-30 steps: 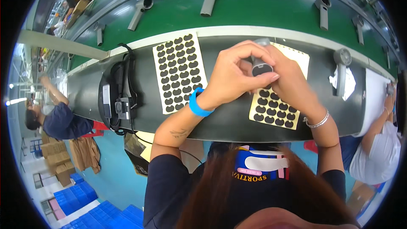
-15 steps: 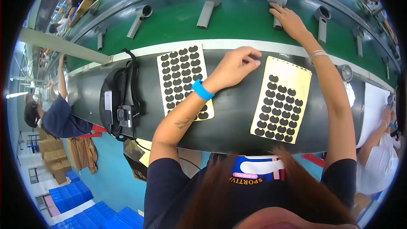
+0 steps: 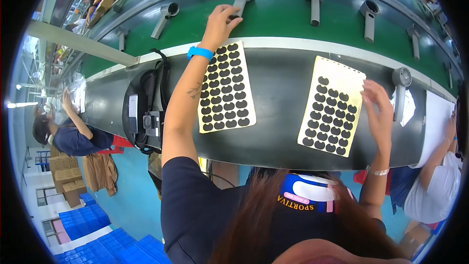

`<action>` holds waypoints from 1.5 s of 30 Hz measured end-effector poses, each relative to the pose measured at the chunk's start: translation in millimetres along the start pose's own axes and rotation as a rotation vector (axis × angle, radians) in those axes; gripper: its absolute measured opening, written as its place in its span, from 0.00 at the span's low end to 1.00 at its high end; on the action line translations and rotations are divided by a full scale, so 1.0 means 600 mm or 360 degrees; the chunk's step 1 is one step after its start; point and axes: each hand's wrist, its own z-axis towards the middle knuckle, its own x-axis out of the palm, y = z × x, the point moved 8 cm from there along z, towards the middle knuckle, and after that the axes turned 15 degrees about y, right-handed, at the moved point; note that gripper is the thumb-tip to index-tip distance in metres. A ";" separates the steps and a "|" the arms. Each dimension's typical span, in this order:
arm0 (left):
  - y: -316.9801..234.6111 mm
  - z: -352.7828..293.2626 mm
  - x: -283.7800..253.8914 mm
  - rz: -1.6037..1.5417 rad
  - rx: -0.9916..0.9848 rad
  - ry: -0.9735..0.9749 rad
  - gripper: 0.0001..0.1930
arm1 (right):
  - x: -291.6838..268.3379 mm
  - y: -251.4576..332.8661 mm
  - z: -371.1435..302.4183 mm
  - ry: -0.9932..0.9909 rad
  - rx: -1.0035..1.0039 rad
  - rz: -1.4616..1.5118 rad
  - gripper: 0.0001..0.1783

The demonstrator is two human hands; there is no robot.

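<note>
My left hand (image 3: 222,25) reaches over the far edge of the table, its fingers and thumb closed around the lower handle of a grey handheld fan (image 3: 242,1) on the green conveyor belt. A small dark patch shows between the fingertips; whether it is the handle's end or a sticker, I cannot tell. Below that wrist lies a pale sheet of black round stickers (image 3: 227,88), partly covered by my forearm. Beside the right edge of a second sticker sheet (image 3: 342,71), my right hand (image 3: 378,110) is raised with fingers and thumb apart, nothing visible in it.
More grey fans stand along the belt (image 3: 283,22), one (image 3: 314,5) right of centre. Another fan (image 3: 402,79) lies on the dark table (image 3: 278,117) near white plastic. A black bag (image 3: 141,102) sits to the left. Other people work at both sides.
My left hand has gone from between the sheets to the fan on the belt. My right hand has left another fan and come back beside the right sheet.
</note>
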 end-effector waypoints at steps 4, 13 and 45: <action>-0.038 0.005 -0.039 -0.0060 0.0175 -0.0402 0.15 | 0.002 -0.041 -0.070 -0.0150 0.0253 0.0429 0.12; -0.009 0.005 -0.048 -0.0401 -0.0145 -0.0571 0.15 | 0.024 -0.056 -0.065 -0.0100 0.0306 0.0638 0.12; -0.208 -0.067 -0.056 -0.1215 0.0121 -0.0271 0.18 | 0.057 0.044 0.083 0.0248 -0.0029 0.0317 0.11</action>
